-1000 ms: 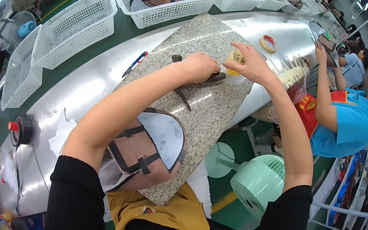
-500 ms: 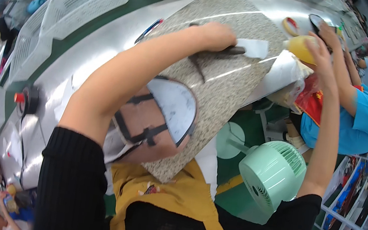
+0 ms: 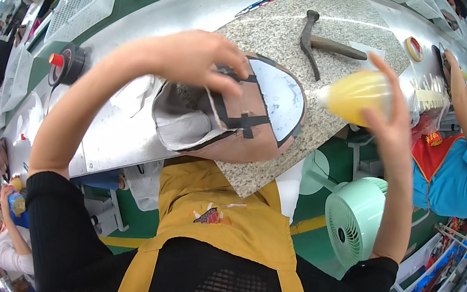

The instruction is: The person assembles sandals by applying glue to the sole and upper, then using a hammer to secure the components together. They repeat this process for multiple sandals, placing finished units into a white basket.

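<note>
The left hand (image 3: pixel 195 60) is pinching the rim of a shoe upper (image 3: pixel 232 113), its grip pressed on the soft collar just beneath the fingers. It is hanging over the granite slab (image 3: pixel 347 18) on the worktop (image 3: pixel 144 14). It looks light and floppy. The right hand (image 3: pixel 390 117) is closing around a squeezable yellow bottle (image 3: pixel 354 94).

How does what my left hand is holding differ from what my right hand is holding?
The left hand grips a shoe upper; the right hand holds a yellow squeeze bottle.
The shoe upper is brown with black straps and a pale toe panel; the bottle is plain yellow.
The shoe upper is hollow, its opening turned toward the person; the bottle is closed and tapers to a nozzle.
The shoe upper looks larger than the bottle.
Both are held above the speckled stone slab.
</note>
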Action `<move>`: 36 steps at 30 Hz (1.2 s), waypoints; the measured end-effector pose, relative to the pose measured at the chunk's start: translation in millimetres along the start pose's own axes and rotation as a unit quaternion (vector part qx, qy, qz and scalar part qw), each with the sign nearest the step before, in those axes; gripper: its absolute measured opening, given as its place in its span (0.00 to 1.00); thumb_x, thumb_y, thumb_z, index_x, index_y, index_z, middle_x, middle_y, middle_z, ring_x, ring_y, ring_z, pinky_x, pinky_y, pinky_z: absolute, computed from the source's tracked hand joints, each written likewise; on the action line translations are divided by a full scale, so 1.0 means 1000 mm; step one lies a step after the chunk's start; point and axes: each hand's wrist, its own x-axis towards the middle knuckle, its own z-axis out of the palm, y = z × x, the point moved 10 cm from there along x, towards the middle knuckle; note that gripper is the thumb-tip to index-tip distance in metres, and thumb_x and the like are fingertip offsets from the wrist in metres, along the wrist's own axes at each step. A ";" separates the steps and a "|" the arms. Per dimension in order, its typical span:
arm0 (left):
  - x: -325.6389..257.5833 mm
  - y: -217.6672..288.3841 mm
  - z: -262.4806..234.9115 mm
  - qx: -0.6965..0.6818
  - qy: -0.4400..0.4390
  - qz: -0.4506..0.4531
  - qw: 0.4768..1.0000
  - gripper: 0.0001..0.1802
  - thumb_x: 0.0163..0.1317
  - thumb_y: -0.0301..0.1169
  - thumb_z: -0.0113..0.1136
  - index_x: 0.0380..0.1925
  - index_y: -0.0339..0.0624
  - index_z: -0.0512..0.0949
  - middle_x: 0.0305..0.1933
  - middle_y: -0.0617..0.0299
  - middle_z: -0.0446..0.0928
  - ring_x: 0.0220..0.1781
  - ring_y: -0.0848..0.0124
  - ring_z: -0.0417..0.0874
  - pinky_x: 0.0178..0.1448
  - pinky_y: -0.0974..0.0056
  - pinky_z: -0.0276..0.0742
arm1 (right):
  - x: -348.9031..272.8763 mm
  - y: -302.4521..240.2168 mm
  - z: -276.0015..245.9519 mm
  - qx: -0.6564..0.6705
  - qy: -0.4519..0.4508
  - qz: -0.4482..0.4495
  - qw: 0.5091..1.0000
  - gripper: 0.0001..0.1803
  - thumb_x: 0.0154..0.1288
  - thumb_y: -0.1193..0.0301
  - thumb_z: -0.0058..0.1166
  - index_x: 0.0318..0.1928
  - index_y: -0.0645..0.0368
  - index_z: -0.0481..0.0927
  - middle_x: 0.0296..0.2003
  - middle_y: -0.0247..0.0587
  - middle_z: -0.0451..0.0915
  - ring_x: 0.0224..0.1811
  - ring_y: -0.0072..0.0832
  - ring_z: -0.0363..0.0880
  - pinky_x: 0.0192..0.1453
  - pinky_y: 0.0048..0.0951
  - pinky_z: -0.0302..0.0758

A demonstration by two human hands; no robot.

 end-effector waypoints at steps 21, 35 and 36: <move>-0.008 -0.002 0.061 0.042 0.087 -0.027 0.995 0.24 0.61 0.51 0.54 0.48 0.47 0.80 0.59 0.56 0.74 0.59 0.59 0.74 0.61 0.58 0.71 | 0.071 0.005 0.133 -0.371 -0.141 -0.044 0.917 0.35 0.56 0.60 0.62 0.65 0.43 0.66 0.49 0.44 0.72 0.48 0.43 0.76 0.52 0.37 0.73; -0.006 0.001 0.061 0.042 0.060 -0.019 0.997 0.25 0.61 0.51 0.53 0.48 0.47 0.81 0.60 0.55 0.73 0.60 0.58 0.74 0.63 0.56 0.69 | 0.035 -0.024 0.088 -0.265 -0.095 -0.033 0.959 0.36 0.55 0.64 0.64 0.65 0.47 0.67 0.50 0.44 0.71 0.52 0.40 0.74 0.58 0.35 0.71; -0.005 0.002 0.061 0.038 0.061 -0.018 0.997 0.25 0.61 0.52 0.53 0.49 0.47 0.81 0.60 0.55 0.73 0.60 0.59 0.74 0.63 0.56 0.69 | 0.047 -0.022 0.095 -0.282 -0.085 -0.050 0.954 0.36 0.55 0.64 0.64 0.65 0.46 0.67 0.50 0.44 0.71 0.52 0.40 0.74 0.57 0.36 0.71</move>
